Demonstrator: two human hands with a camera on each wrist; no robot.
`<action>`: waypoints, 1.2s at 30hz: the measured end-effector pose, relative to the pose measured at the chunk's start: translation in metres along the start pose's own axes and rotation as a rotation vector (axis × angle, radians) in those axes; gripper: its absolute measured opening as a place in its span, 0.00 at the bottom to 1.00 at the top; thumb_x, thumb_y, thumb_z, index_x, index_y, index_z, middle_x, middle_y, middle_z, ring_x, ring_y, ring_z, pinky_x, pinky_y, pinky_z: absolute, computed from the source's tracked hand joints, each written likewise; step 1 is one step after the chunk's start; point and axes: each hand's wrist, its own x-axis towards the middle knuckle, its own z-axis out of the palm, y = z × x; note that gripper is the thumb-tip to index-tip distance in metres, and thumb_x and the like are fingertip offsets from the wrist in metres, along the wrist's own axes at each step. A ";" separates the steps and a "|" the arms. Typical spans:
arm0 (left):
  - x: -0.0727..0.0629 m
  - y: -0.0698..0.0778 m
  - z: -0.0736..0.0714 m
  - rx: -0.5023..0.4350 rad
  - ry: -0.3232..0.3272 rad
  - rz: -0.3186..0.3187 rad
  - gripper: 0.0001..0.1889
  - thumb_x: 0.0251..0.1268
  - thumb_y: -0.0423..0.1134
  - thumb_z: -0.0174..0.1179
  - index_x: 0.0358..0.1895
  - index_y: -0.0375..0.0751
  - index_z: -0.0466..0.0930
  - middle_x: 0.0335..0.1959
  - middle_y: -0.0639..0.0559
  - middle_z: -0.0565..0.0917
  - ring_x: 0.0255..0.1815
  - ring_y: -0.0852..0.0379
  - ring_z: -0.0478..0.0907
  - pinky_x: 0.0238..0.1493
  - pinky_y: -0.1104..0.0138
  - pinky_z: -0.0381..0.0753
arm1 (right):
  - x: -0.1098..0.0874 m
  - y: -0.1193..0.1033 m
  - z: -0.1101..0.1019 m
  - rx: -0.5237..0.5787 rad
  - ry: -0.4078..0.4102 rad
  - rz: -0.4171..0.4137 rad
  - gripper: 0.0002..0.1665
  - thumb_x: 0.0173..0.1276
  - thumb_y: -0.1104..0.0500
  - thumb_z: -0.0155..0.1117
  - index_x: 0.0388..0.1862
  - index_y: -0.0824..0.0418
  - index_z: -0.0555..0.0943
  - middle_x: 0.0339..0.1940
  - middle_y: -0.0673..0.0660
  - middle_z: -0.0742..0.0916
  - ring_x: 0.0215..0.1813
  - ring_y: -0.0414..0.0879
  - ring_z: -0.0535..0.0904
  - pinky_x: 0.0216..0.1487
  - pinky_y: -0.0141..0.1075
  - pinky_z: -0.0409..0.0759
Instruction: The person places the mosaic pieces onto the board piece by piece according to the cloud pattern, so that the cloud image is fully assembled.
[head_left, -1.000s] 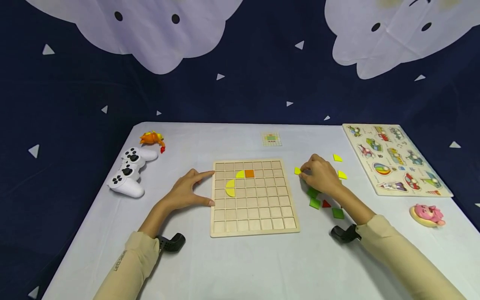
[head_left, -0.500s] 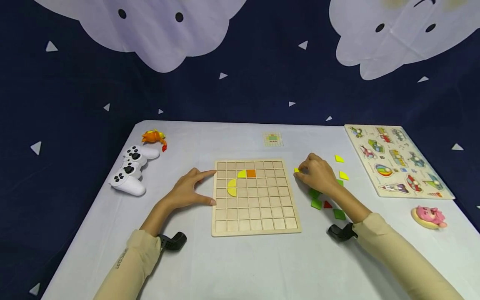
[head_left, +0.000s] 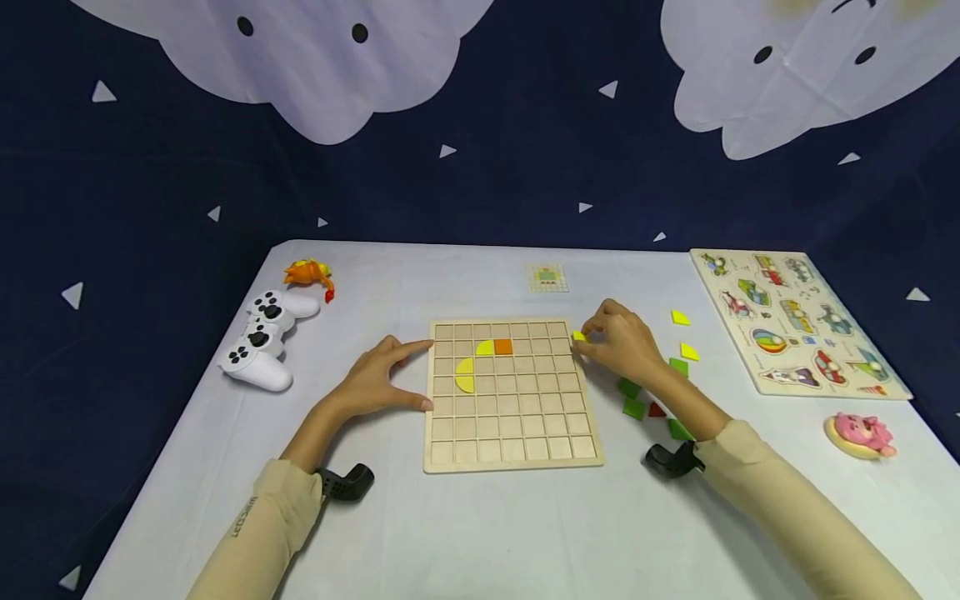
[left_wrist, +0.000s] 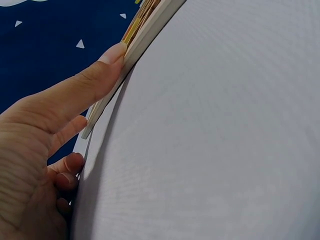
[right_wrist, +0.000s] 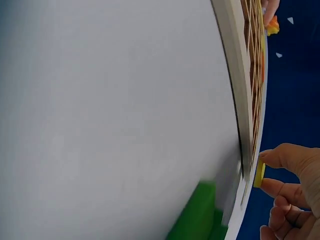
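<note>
A wooden grid board lies mid-table. In its cells sit a yellow half-round made of pieces, a yellow quarter-round piece and an orange square. My left hand touches the board's left edge with thumb and index finger spread straight; in the left wrist view the thumb rests at the rim. Between thumb and index finger my right hand pinches a yellow piece, close by the board's right edge. The fingers partly hide its outline.
Right of the board lie green squares, a red triangle and yellow quarter-rounds. A pattern card sits behind. A picture puzzle, a pink figure, a white game controller and an orange toy lie farther out.
My right hand has moved left toward the board with the pinched yellow piece. The left hand stays at the board's edge. The whole head view has shifted slightly.
</note>
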 end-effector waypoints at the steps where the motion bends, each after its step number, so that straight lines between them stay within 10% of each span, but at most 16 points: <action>1: 0.000 0.000 0.000 0.000 0.001 -0.001 0.51 0.38 0.57 0.80 0.72 0.55 0.69 0.38 0.50 0.67 0.37 0.54 0.63 0.40 0.62 0.62 | 0.001 -0.002 0.002 0.008 0.000 -0.007 0.18 0.58 0.55 0.76 0.39 0.69 0.88 0.35 0.59 0.78 0.32 0.48 0.71 0.35 0.39 0.70; 36: 0.001 -0.001 0.001 -0.013 -0.001 -0.001 0.52 0.36 0.56 0.82 0.73 0.56 0.69 0.37 0.50 0.66 0.37 0.54 0.63 0.39 0.62 0.62 | 0.028 -0.051 0.033 0.107 -0.105 -0.121 0.11 0.61 0.56 0.74 0.34 0.64 0.86 0.33 0.55 0.80 0.33 0.45 0.73 0.39 0.41 0.76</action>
